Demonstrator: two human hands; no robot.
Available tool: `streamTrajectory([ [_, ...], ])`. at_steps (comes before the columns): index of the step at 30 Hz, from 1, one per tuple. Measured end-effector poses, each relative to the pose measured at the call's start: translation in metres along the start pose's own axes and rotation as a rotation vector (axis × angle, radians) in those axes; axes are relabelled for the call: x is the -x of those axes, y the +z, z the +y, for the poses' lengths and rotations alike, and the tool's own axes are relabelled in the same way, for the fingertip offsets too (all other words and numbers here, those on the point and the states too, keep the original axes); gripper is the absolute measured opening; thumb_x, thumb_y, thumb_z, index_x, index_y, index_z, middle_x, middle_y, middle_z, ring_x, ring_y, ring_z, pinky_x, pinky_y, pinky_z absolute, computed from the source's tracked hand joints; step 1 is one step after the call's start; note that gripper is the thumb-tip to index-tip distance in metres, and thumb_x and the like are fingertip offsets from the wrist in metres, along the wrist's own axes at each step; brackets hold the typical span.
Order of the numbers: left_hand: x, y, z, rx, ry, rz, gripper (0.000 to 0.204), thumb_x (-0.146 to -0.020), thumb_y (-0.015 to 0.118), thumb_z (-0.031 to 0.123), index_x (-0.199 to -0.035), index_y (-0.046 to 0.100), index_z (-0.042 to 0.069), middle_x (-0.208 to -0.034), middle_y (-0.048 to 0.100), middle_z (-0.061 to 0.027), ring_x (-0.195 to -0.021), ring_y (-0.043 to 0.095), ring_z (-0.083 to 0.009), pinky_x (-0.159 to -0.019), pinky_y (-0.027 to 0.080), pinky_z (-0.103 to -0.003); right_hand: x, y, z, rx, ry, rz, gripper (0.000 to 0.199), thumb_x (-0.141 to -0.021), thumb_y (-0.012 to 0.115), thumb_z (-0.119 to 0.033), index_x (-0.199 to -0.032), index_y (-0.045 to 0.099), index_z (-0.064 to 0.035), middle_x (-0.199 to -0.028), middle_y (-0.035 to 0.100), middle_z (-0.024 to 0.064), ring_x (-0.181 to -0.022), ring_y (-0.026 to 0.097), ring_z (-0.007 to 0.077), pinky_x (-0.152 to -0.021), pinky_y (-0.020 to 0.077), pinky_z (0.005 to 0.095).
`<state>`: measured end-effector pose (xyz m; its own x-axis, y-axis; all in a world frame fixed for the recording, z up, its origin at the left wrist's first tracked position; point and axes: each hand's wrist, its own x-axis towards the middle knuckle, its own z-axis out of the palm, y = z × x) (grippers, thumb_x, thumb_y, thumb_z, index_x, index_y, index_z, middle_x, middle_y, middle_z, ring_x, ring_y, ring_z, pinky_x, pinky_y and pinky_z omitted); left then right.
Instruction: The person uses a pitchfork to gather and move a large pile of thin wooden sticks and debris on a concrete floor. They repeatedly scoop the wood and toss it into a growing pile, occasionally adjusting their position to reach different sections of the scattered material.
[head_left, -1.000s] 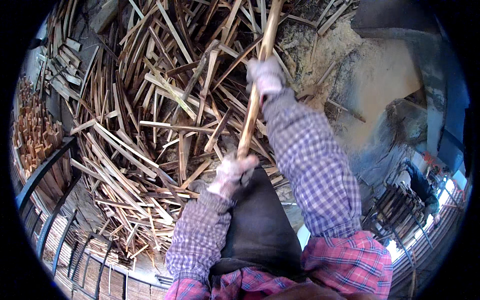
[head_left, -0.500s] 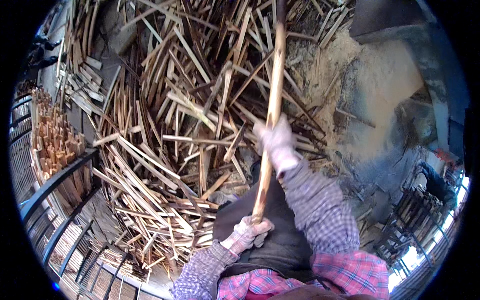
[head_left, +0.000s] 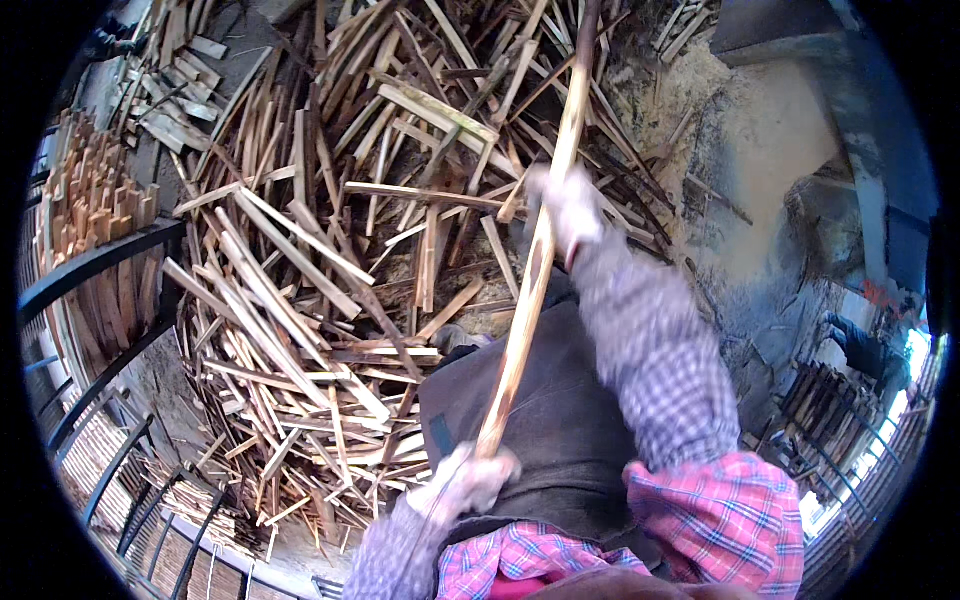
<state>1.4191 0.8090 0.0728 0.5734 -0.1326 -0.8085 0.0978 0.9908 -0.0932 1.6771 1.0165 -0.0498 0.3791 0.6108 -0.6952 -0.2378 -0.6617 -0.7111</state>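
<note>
A long wooden pole (head_left: 540, 240) runs from the bottom middle up to the top of the view, over a big pile of thin wood strips (head_left: 320, 280). My right hand (head_left: 562, 208), in a pale glove, grips the pole partway up. My left hand (head_left: 468, 480), also gloved, holds its lower end close to my body. Both sleeves are checked fabric. The pole's far end passes out of view at the top edge.
A black metal rail (head_left: 95, 262) curves along the left, with stacked wood pieces (head_left: 85, 200) behind it. Sawdust and a grey slab (head_left: 770, 150) lie at the right. Another person's gloved hand (head_left: 855, 345) works at a rack at the far right.
Both hands have drawn the pole back toward my body. My right hand has dropped lower in the view and my left hand has moved down near the bottom edge.
</note>
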Motion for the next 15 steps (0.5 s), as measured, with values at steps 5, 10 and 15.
streamTrajectory([
  [5,0.158,-0.022,-0.072,-0.425,-0.273,0.375,0.023,-0.073,0.07,0.023,-0.087,0.065,0.006,-0.07,0.059,0.002,-0.059,0.053,-0.0073,-0.054,0.042,-0.023,0.187,0.044,0.089,-0.142,0.288,0.016,0.017,-0.075,0.06,-0.013,-0.086,0.052,-0.0047,-0.057,0.051,0.0033,-0.045,0.052,0.0143,-0.035,0.0437,0.0277],
  [10,0.172,-0.085,-0.203,-0.381,-0.225,0.402,0.031,-0.069,0.077,0.021,-0.092,0.067,0.005,-0.078,0.064,-0.0011,-0.068,0.059,-0.0089,-0.062,0.047,-0.024,0.239,0.044,0.092,-0.352,0.43,0.031,0.022,-0.078,0.062,-0.01,-0.094,0.048,-0.0056,-0.063,0.053,0.0033,-0.044,0.052,0.0145,-0.037,0.0492,0.0291],
  [15,0.135,-0.036,-0.122,-0.302,-0.153,0.593,0.02,-0.074,0.07,0.022,-0.084,0.066,0.006,-0.066,0.06,0.0,-0.056,0.055,-0.0093,-0.053,0.044,-0.024,0.147,0.027,0.102,-0.092,0.238,-0.118,0.016,-0.08,0.064,-0.016,-0.086,0.053,-0.0049,-0.062,0.055,0.0043,-0.047,0.055,0.0149,-0.04,0.0491,0.0279],
])
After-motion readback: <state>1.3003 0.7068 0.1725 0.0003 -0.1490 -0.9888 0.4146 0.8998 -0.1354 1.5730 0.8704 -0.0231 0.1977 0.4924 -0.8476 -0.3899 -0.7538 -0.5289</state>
